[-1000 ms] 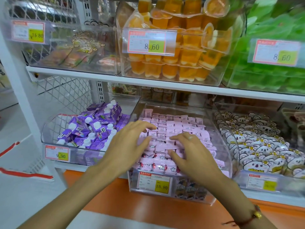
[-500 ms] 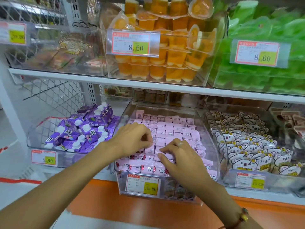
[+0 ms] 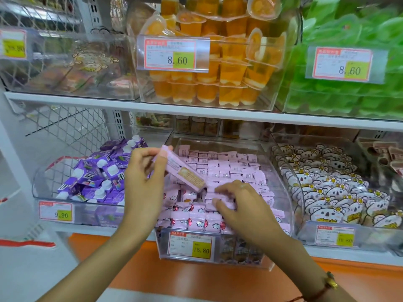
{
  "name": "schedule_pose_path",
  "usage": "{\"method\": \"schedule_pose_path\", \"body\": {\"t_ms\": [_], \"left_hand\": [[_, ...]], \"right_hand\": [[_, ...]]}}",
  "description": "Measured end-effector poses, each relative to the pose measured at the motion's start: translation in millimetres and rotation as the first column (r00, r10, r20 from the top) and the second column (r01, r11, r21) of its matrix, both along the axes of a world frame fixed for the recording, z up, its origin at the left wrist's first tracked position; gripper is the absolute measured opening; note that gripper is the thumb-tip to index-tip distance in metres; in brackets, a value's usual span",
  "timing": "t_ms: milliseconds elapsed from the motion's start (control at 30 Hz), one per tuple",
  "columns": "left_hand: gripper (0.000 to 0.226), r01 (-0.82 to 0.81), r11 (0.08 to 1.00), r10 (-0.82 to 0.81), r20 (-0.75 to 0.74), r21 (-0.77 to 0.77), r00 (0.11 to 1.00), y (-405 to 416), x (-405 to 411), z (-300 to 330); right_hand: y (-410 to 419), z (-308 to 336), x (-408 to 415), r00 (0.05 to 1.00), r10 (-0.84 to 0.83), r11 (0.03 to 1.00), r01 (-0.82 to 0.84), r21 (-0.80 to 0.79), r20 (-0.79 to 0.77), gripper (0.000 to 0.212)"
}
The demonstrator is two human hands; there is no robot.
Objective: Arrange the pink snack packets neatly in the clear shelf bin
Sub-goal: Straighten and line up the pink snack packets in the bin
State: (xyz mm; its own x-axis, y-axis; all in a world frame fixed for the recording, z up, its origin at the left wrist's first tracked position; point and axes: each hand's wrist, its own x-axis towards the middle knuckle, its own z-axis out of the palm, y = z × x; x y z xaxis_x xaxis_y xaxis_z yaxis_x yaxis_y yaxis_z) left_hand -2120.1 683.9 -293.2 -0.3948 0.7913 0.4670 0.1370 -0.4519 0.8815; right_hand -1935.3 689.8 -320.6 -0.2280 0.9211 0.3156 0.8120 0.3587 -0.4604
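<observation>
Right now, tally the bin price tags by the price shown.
8.60 price tags: 2
9.90 price tag: 1
15.80 price tag: 1
price tags too blurred to read: 2
Total: 6

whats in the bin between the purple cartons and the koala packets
In the head view, the clear shelf bin of pink snack packets lies between them, with the left hand lifting one pink packet above it.
</observation>
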Motion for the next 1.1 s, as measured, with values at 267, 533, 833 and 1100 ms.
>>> {"method": "schedule_pose_path", "body": {"t_ms": [267, 533, 833, 1100], "left_hand": [[0.011, 0.148, 0.978, -0.074, 0.415, -0.149, 0.907, -19, 3, -6], [0.041, 0.351, 0.89, -0.292, 0.227, -0.29, 0.929, -22, -1, -4], [0.032, 0.372, 0.918, -0.309, 0.339, -0.139, 0.888, -23, 6, -1], [0.045, 0.386, 0.902, -0.345, 0.215, -0.192, 0.914, -18, 13, -4]], "right_hand": [[-15, 20, -25, 0.956, 0.248, 0.939, -0.197, 0.281, -0.158, 0.051], [-7, 33, -21, 0.406, -0.178, 0.768, -0.512, -0.384, -0.896, 0.041], [-8, 32, -21, 0.434, -0.196, 0.731, -0.533, -0.426, -0.879, 0.052], [-12, 34, -18, 0.294, -0.109, 0.922, -0.328, -0.207, -0.95, 0.049]]}}
